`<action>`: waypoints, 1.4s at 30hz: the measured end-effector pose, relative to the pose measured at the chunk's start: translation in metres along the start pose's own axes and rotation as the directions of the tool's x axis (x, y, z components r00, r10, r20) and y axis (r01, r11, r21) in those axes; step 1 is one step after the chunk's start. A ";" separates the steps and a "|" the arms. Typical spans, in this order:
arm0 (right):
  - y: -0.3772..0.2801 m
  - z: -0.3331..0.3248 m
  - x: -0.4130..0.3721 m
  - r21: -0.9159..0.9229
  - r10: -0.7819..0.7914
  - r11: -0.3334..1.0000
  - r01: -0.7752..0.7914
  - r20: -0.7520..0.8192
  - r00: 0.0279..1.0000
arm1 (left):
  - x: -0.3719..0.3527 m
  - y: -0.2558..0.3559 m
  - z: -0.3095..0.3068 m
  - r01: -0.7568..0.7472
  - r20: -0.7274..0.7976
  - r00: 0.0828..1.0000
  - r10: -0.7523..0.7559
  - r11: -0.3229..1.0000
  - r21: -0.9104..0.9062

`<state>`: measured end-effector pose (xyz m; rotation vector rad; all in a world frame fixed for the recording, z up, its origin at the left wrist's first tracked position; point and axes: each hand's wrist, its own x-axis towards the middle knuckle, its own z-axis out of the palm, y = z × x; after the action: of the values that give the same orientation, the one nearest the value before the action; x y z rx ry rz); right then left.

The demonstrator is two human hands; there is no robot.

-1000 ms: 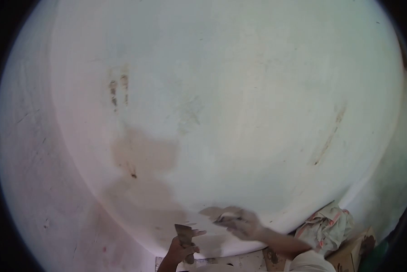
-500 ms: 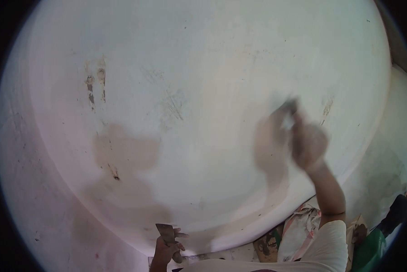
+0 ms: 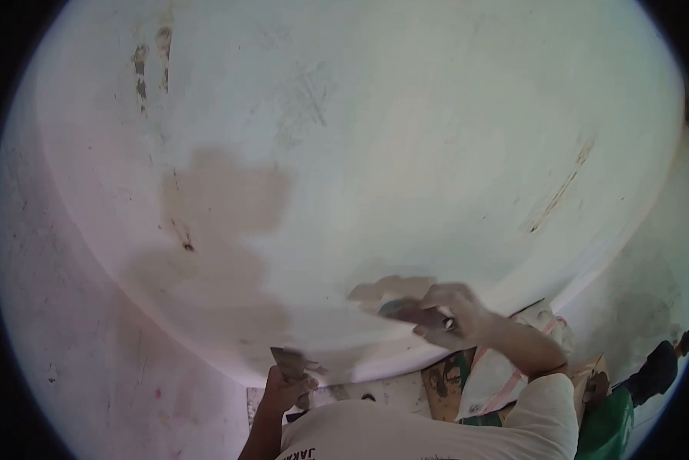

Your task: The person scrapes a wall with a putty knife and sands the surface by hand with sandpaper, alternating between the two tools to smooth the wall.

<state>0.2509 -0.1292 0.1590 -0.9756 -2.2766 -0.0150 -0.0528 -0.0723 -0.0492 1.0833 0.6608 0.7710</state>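
Note:
My left hand (image 3: 289, 389) is low in the view, wrapped round the handle of a putty knife (image 3: 287, 360) whose wide blade points up. To the right, my right hand (image 3: 458, 316) grips a dark, flat scraper (image 3: 407, 310), somewhat blurred, with its blade toward the left. The scraper is close to the lower part of a large pale wall (image 3: 375, 192); whether it touches the surface cannot be told. Brown worn marks (image 3: 563, 184) run diagonally on the wall at the right, and more patches (image 3: 140, 73) show at the upper left.
A white sack (image 3: 498, 383) and cardboard (image 3: 442, 387) lie on the floor beneath my right arm. A green bag (image 3: 609, 425) is at the lower right, near a person's dark-clothed limb (image 3: 655, 372). Shadows fall on the wall.
My right hand has come down and left with the scraper, from higher on the wall. My left hand has moved slightly up and right. The view has tilted down, so the wall marks appear shifted.

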 end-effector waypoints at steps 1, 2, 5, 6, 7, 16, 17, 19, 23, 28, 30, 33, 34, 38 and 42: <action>0.006 0.028 -0.018 0.149 0.075 0.986 -0.077 0.019 0.997 | -0.001 0.000 -0.001 0.040 -0.013 0.999 -0.040 0.998 0.041; 0.002 0.051 -0.025 0.237 0.199 0.946 -0.222 0.117 0.973 | -0.001 0.002 -0.001 0.082 -0.029 0.996 -0.080 0.993 0.082; -0.008 0.119 -0.045 0.427 0.328 0.788 -0.445 0.321 0.889 | -0.008 0.006 0.001 0.150 0.035 0.988 -0.150 0.988 0.023; -0.011 0.145 -0.053 0.589 0.439 0.606 -0.535 0.313 0.842 | -0.008 0.002 0.000 0.158 0.063 0.985 -0.159 0.987 0.020; -0.017 0.171 -0.062 0.722 0.542 0.386 -0.574 0.327 0.775 | -0.006 -0.003 -0.003 0.174 0.041 0.984 -0.175 0.984 0.036; -0.033 0.232 -0.095 0.827 0.617 -0.132 -0.546 0.500 0.608 | 0.001 -0.031 0.001 -0.015 -0.142 0.989 0.042 0.983 0.181; -0.032 0.235 -0.098 0.832 0.650 -0.063 -0.551 0.453 0.610 | 0.001 -0.033 0.002 0.007 -0.166 0.986 0.031 0.975 0.222; -0.032 0.238 -0.101 0.825 0.701 0.015 -0.565 0.394 0.594 | 0.002 -0.031 0.006 0.033 -0.196 0.980 0.031 0.948 0.315; -0.032 0.243 -0.105 0.724 0.737 0.376 -0.579 0.145 0.660 | 0.000 -0.027 0.015 0.078 -0.260 0.965 0.005 0.948 0.307; -0.034 0.222 -0.093 0.577 0.709 0.564 -0.591 0.028 0.704 | -0.012 -0.049 0.014 0.036 -0.392 0.917 0.067 0.967 0.251; -0.026 0.224 -0.100 0.567 0.663 0.599 -0.566 0.046 0.747 | -0.014 -0.058 0.017 -0.059 -0.450 0.884 0.126 0.985 0.160; -0.007 0.224 -0.118 0.557 0.492 0.675 -0.484 0.150 0.858 | -0.012 -0.063 0.030 -0.141 -0.548 0.819 0.169 0.986 0.093; -0.008 0.219 -0.116 0.523 0.462 0.724 -0.451 0.118 0.879 | -0.012 -0.064 0.036 -0.157 -0.567 0.806 0.169 0.985 0.070; -0.009 0.176 -0.098 0.234 0.334 0.931 -0.280 -0.237 0.913 | -0.003 -0.068 0.069 -0.255 -0.654 0.744 0.139 0.963 -0.086; 0.021 0.181 -0.147 0.474 0.318 0.794 -0.381 0.210 0.925 | 0.009 -0.074 0.103 -0.399 -0.697 0.704 0.137 0.888 -0.228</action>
<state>0.2376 -0.1628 -0.0723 -1.1036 -1.9978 0.7885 0.0500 -0.1382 -0.0854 0.5342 0.9185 1.5247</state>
